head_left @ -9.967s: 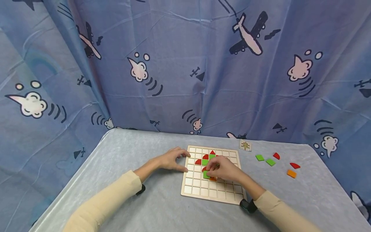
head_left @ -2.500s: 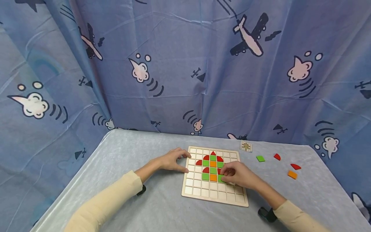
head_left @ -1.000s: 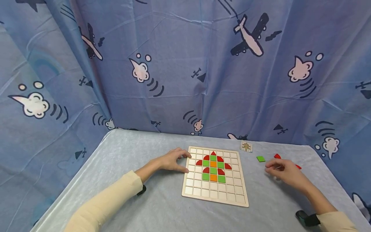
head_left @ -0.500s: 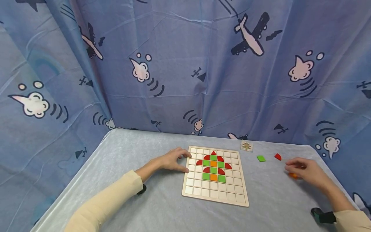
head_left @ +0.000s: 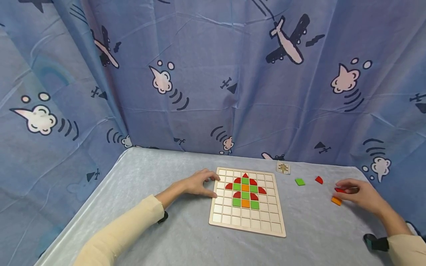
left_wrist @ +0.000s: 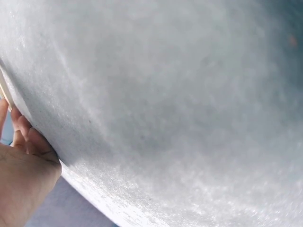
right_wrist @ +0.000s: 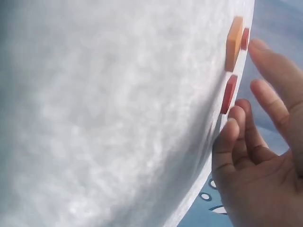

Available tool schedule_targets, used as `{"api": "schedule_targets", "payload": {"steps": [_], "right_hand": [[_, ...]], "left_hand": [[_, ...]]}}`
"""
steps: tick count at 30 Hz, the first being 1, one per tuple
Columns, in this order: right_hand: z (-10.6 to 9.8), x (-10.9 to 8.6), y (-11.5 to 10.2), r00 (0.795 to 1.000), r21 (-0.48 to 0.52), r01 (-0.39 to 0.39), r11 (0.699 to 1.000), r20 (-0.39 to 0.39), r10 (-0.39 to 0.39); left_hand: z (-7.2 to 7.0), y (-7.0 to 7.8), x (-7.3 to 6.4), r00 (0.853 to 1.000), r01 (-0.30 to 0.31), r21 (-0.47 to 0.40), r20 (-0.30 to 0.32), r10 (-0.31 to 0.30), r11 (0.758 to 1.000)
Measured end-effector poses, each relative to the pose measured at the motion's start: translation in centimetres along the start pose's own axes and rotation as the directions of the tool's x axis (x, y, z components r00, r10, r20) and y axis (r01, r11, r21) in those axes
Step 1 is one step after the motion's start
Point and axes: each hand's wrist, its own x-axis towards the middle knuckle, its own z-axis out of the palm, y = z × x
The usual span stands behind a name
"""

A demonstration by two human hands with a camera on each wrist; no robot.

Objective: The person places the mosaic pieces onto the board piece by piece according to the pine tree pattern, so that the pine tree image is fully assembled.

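Note:
My left hand (head_left: 196, 183) rests at the left edge of a wooden grid board (head_left: 226, 219), thumb and fingertips touching its rim. Set in the grid are red, green and orange pieces, with a red triangle (head_left: 245, 175) at the top. Over at the right, my right hand (head_left: 361, 194) spreads its thumb and fingers about a red quarter-round piece (head_left: 340, 190) lying on the table. An orange square piece (head_left: 336, 201) lies just below the thumb. In the right wrist view a gap shows between the fingers and the orange piece (right_wrist: 233, 45).
Another red quarter-round piece (head_left: 319, 180) and a green square piece (head_left: 300, 181) lie between board and right hand. A small patterned card (head_left: 283, 167) is behind the board's right corner. A blue printed curtain (head_left: 186, 74) hangs behind the cloth-covered table (head_left: 166, 236).
My right hand has left the board, where green pieces and red quarter-rounds were added, and moved right to the loose pieces. The left hand stays at the board's edge.

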Motion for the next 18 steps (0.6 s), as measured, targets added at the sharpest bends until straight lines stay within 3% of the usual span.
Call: {"api": "schedule_targets", "payload": {"steps": [18], "right_hand": [[0.0, 0.9, 1.7, 1.000, -0.052, 0.009, 0.999, -0.004, -0.010]], "left_hand": [[0.0, 0.0, 0.0, 1.000, 0.006, 0.005, 0.006, -0.006, 1.000]]}}
